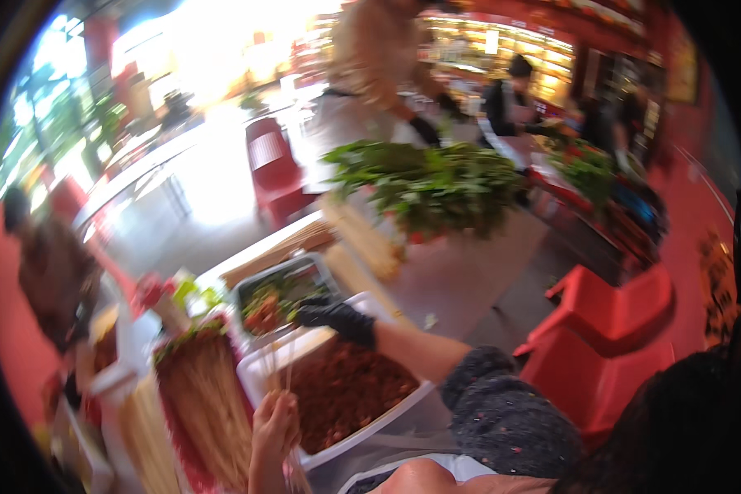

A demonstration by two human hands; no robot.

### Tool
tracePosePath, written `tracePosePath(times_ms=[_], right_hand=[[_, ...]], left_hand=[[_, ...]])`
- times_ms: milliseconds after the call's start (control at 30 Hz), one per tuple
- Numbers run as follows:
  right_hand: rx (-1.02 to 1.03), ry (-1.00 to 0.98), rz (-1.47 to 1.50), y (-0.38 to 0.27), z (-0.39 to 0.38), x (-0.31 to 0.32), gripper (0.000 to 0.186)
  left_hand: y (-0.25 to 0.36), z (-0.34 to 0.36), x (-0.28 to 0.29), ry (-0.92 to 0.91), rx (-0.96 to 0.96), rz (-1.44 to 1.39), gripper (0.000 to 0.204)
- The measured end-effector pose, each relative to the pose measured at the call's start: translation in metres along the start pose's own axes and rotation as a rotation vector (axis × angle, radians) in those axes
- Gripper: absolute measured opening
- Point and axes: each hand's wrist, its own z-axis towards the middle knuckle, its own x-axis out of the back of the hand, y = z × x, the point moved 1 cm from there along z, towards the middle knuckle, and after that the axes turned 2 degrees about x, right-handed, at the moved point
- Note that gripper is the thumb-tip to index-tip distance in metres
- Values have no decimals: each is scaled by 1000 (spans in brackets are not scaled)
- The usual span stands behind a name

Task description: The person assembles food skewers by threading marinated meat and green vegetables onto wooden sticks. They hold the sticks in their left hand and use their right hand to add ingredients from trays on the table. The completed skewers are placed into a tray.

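Note:
My bare left hand is closed around several thin wooden skewers, which point upward from the fist. A black glove covers my right hand, reaching in from the right with its fingers drawn together. Whatever those blurred fingertips pinch is hidden. They are beside reddish-brown food mixed with green leaves, by a grey tray; I cannot tell whether this food is on the skewers or in the tray. Below both hands, a white tub holds dark red, crumbly food.
Left of the tub, a pink-edged box holds many long sticks. A leafy green bunch lies ahead, where another person in black gloves stands. Red chairs are at right. One more person is at far left.

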Motion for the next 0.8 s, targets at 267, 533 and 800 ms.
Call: tracePosePath(times_ms=[267, 533, 800], right_hand=[[-95, -29, -385, 3, 52, 3, 23], [-5, -379, -1948, 53, 134, -5, 22], [133, -343, -1919, 43, 122, 7, 18]], left_hand=[[-12, -6, 23, 21, -240, -339, 33], [-10, -5, 18, 73, -180, -272, 32], [-11, -1, 13, 122, -165, -217, 23]])
